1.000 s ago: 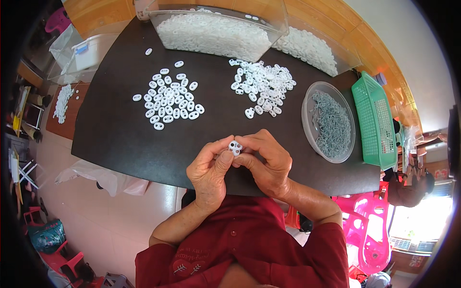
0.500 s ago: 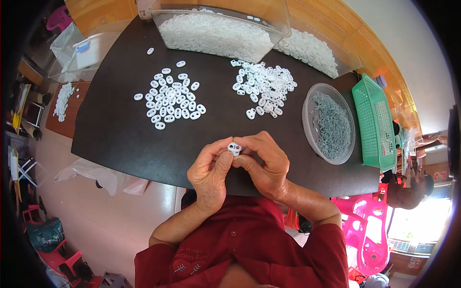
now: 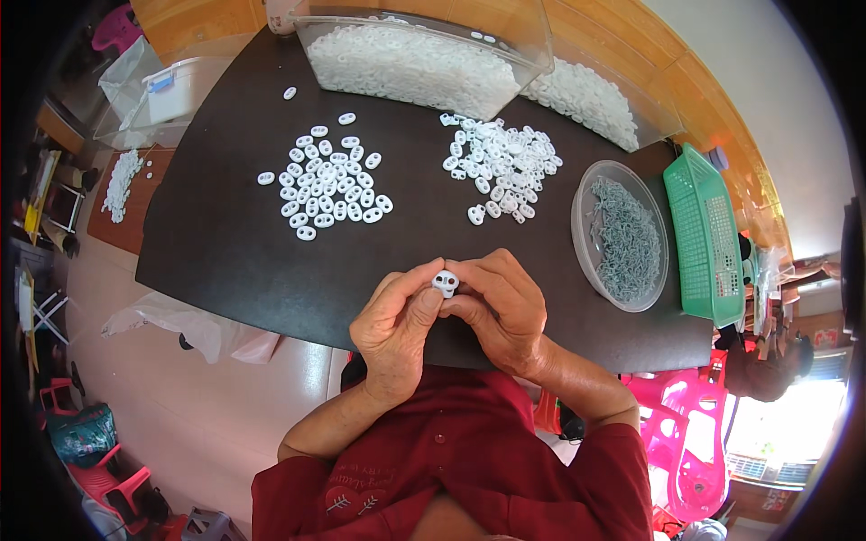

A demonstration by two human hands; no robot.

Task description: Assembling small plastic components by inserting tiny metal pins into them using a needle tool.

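Observation:
Between my fingertips, close to the table's near edge, is a small white plastic cord lock [image 3: 445, 282] with two holes showing. My left hand [image 3: 397, 316] pinches it from the left with thumb and forefinger. From the other side my right hand [image 3: 498, 307] grips it the same way. Farther off at the left lies a loose group of white oval two-hole pieces [image 3: 334, 185]. A denser heap of white two-hole pieces [image 3: 505, 153] lies at the right. Small grey metal springs [image 3: 624, 239] fill a round clear tub [image 3: 580, 248] beyond my right hand.
Two clear bins, one in front [image 3: 424, 29] and one behind it [image 3: 663, 117], hold many white pieces at the table's far edge. A green plastic basket [image 3: 690, 239] stands right of the tub. Pink chairs [image 3: 686, 433] are at the lower right.
Both hands still pinch the cord lock, which has tilted slightly so that its holes face up more plainly. The view has shifted a little; the piles look the same.

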